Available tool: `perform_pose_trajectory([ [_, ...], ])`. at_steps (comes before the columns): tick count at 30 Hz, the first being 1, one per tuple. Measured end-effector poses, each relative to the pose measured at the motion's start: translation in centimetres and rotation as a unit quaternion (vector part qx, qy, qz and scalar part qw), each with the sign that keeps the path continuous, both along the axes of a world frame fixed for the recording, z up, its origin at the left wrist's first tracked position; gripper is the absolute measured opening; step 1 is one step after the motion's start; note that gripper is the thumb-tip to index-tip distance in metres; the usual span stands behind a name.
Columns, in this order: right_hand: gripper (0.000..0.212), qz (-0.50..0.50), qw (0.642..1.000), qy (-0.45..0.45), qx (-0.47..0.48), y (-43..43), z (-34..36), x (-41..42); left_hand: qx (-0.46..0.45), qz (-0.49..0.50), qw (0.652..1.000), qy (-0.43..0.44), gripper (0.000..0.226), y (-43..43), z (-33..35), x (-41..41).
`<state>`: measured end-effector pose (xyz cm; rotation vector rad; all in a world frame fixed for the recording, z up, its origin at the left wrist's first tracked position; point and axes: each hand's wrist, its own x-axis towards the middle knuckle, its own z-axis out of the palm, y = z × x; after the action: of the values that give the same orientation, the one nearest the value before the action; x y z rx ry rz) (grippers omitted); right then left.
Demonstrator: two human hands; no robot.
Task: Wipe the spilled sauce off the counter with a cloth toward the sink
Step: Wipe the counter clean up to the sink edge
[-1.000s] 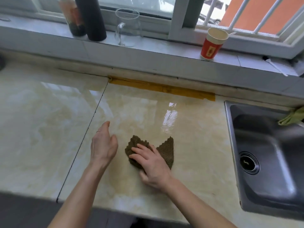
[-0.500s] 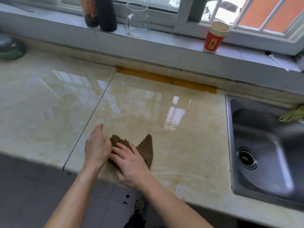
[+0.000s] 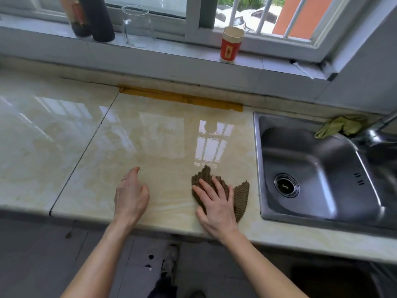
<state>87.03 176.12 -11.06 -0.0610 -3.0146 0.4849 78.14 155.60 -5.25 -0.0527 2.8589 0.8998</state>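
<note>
The right hand [image 3: 217,203] lies flat, fingers spread and straight, pressing down on the brown knitted cloth [image 3: 241,196], which sits near the front edge of the glossy marble counter [image 3: 161,136], just beside the steel sink [image 3: 257,158]. The left hand [image 3: 131,196] rests well apart on its edge, fingers loosely curled and holding nothing. A green rag [image 3: 341,125] lies at the sink's back rim. A red paper cup [image 3: 231,45] stands on the windowsill.

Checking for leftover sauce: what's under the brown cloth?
The brown cloth lies flat on the counter under the right hand; the patch beneath it is hidden.
</note>
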Motion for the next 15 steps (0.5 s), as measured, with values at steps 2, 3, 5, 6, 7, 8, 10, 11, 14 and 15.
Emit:
perform_pose_trajectory([
  [2, 0.058, 0.043, 0.999, -0.001, -0.016, -1.1, -0.1, 0.8, 0.004, -0.011, 1.0, -0.003, 0.054, 1.3, 0.0, 0.7],
  [3, 0.059, 0.07, 0.998, 0.0, -0.011, -0.9, -0.3, 1.6, 0.006, -0.018, 1.0, -0.004, 0.054, 2.1, -0.1, 1.1],
  [5, 0.061, 0.1, 0.995, 0.007, 0.009, 1.0, -0.5, 2.8, 0.009, -0.026, 1.0, -0.004, 0.054, 3.2, 0.0, 1.8],
  [6, 0.061, 0.092, 0.996, 0.009, 0.019, 2.3, -0.5, 2.9, 0.009, -0.029, 1.0, -0.003, 0.054, 3.4, 0.1, 2.1],
  [7, 0.061, 0.069, 0.997, 0.006, 0.029, 3.8, -0.5, 3.0, 0.009, -0.032, 0.999, -0.001, 0.054, 3.7, 0.1, 2.4],
  [8, 0.061, 0.038, 0.998, 0.001, 0.04, 5.2, -0.4, 2.7, 0.007, -0.034, 0.999, 0.0, 0.054, 3.9, 0.1, 2.6],
  [10, 0.06, -0.022, 0.998, -0.008, 0.051, 7.0, -0.3, 2.4, 0.0, -0.037, 0.999, 0.001, 0.053, 4.2, 0.0, 3.2],
  [11, 0.06, -0.045, 0.998, -0.008, 0.045, 7.2, -0.1, 2.3, -0.001, -0.04, 0.999, 0.001, 0.053, 4.2, 0.0, 3.4],
  [14, 0.061, -0.1, 0.995, 0.008, -0.01, 4.7, 0.2, 2.5, -0.003, -0.046, 0.999, 0.002, 0.053, 4.7, -0.1, 4.1],
  [15, 0.06, -0.097, 0.995, 0.01, -0.025, 3.3, 0.2, 2.7, -0.003, -0.047, 0.999, 0.002, 0.053, 4.9, -0.1, 4.2],
])
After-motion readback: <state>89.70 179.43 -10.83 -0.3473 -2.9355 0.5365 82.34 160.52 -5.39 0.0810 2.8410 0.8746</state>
